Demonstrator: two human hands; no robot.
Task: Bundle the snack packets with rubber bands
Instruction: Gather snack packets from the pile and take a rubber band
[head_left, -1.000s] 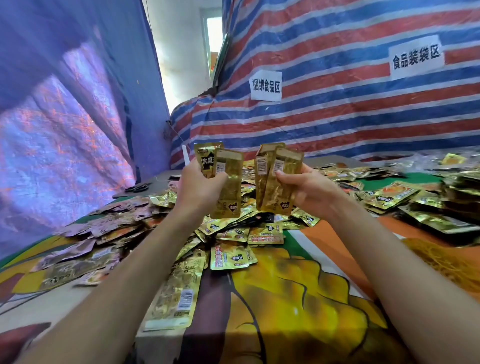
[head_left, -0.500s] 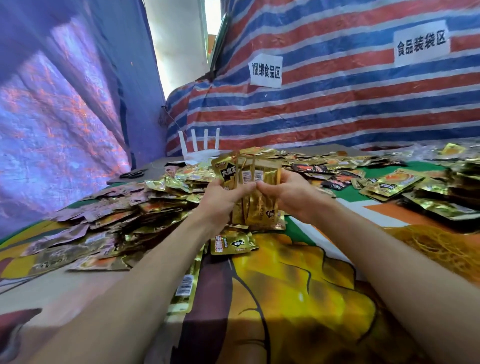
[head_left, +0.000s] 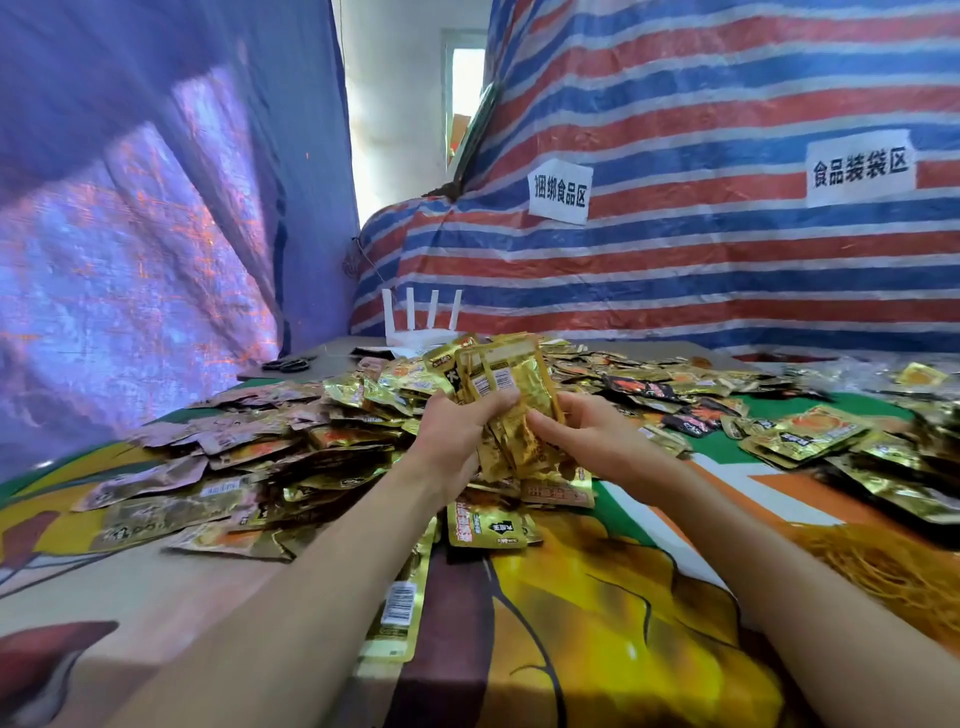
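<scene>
In the middle of the frame, a stack of gold snack packets (head_left: 511, 395) is standing up above the desk (head_left: 156, 587). The left hand (head_left: 457, 436) is gripping it with curled fingers (head_left: 483, 408). The right hand (head_left: 587, 436) is pinching its lower right edge. Loose packets (head_left: 311, 441) are lying all around.

Two hands (head_left: 451, 432) (head_left: 589, 434), two paper signs (head_left: 560, 191) (head_left: 860, 167), one router (head_left: 422, 333), countless snack packets (head_left: 291, 447).
</scene>
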